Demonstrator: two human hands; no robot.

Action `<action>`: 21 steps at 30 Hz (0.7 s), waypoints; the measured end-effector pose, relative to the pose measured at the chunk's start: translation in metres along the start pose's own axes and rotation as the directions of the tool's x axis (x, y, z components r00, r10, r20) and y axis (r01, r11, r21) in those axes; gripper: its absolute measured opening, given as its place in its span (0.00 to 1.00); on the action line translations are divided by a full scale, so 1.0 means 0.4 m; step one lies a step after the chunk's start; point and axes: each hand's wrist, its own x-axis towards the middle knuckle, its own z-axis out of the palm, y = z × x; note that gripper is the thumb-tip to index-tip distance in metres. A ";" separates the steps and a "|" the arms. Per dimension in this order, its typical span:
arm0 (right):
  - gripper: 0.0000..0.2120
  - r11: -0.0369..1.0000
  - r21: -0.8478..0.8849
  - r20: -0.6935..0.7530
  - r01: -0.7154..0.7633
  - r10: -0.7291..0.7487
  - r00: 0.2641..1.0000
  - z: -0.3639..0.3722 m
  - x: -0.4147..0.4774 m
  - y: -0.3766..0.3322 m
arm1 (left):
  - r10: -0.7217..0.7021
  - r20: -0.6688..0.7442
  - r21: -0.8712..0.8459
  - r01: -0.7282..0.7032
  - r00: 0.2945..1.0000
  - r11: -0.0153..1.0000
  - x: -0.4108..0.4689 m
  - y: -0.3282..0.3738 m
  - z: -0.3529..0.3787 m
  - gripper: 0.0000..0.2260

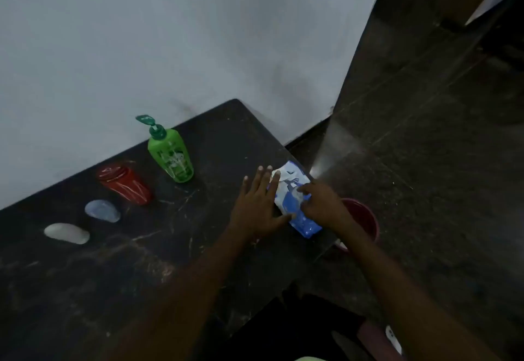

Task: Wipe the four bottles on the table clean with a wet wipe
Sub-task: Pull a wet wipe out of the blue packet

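Dark table (85, 290) against white wall (141, 34), dark floor (439, 162).

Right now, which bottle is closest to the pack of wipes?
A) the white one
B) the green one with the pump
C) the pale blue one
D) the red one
B: the green pump bottle stands nearest the wipes pack; the red bottle, pale blue bottle and white bottle sit farther along the row, away from the pack.

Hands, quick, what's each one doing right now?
Left hand: open, pressing flat on the wipe pack.
Right hand: fingers curled, pinching the wipe pack.
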 end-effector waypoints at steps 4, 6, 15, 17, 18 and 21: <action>0.13 0.998 -0.058 0.070 -0.028 0.033 0.997 0.030 0.013 -0.002 | -0.028 0.115 -0.013 0.029 0.993 0.999 0.005 0.003 0.058 0.48; 0.09 0.995 -0.096 0.040 -0.018 0.022 0.999 0.045 0.023 -0.001 | -0.032 0.129 -0.024 0.036 0.991 0.999 0.006 0.009 0.084 0.47; 0.09 0.987 -0.131 -0.050 -0.089 0.084 0.995 0.101 0.026 0.030 | -0.095 0.195 -0.065 0.110 0.976 0.992 0.001 0.021 0.139 0.42; 0.05 0.976 0.140 -0.123 -0.169 0.186 0.975 0.089 0.007 0.040 | -0.100 0.203 -0.070 0.116 0.974 0.991 0.001 0.022 0.139 0.42; 0.02 0.941 0.285 -0.162 -0.184 0.236 0.958 0.077 -0.004 0.043 | -0.099 0.209 -0.071 0.116 0.973 0.991 0.001 0.022 0.140 0.42; 0.05 0.845 0.510 -0.164 -0.162 0.280 0.946 0.030 -0.036 0.034 | -0.088 0.217 -0.103 0.112 0.972 0.988 -0.003 0.019 0.134 0.41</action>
